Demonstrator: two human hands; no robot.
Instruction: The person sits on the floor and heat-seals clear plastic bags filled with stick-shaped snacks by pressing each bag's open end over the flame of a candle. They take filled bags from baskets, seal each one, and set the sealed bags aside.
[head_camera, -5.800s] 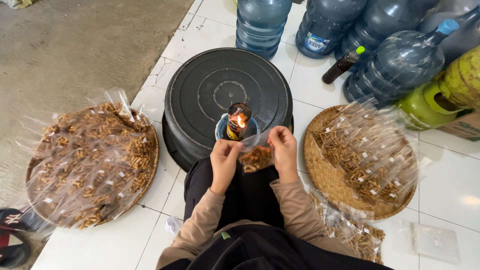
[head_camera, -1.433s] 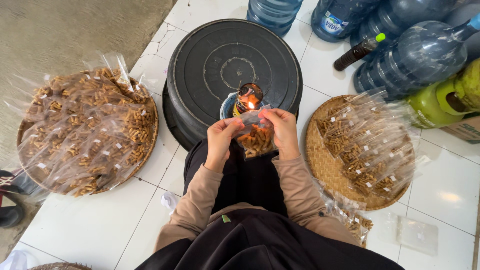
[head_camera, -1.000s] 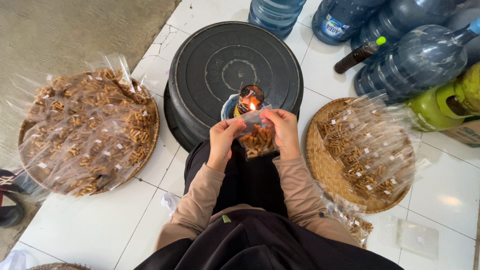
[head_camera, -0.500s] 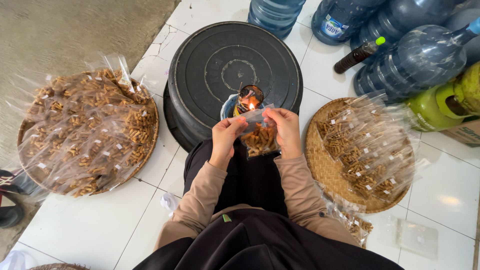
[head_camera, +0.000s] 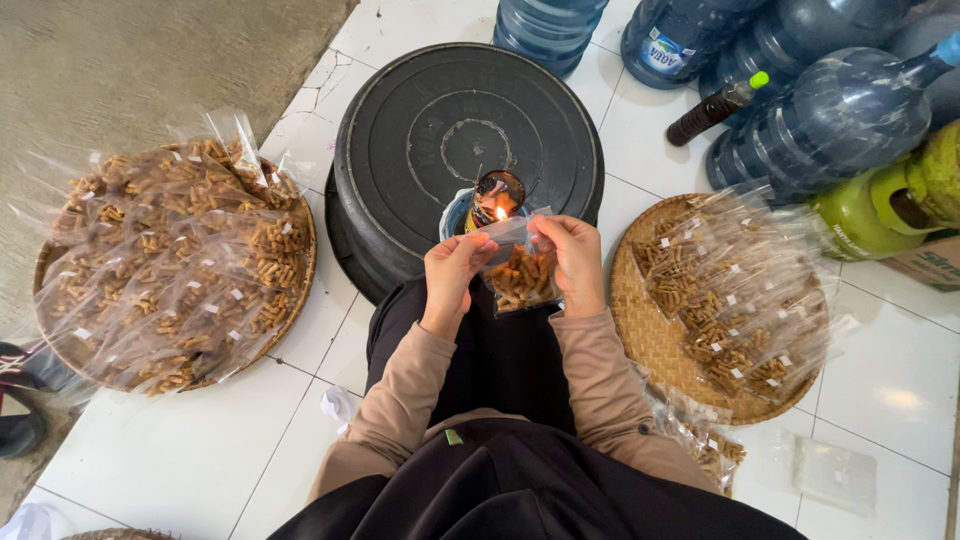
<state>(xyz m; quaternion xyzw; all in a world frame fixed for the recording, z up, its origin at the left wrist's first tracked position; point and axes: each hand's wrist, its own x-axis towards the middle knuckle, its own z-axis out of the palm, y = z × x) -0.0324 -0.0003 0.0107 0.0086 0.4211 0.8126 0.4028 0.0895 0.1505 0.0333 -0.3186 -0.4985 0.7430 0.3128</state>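
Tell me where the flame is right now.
The flame burns centre frame, in a small lamp on the black tub, just beyond the snack bag.

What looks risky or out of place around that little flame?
The small lamp's open flame burns right at the top edge of the clear plastic snack bag held between left hand and right hand. Nothing is spilled.

White glossy floor tiles (head_camera: 200, 440) cover most of the ground, meeting a strip of rough grey concrete (head_camera: 120, 70) along the upper left. Daylight glints off the tiles at the lower right. Blue water jugs (head_camera: 840, 110) stand clustered at the top right corner.
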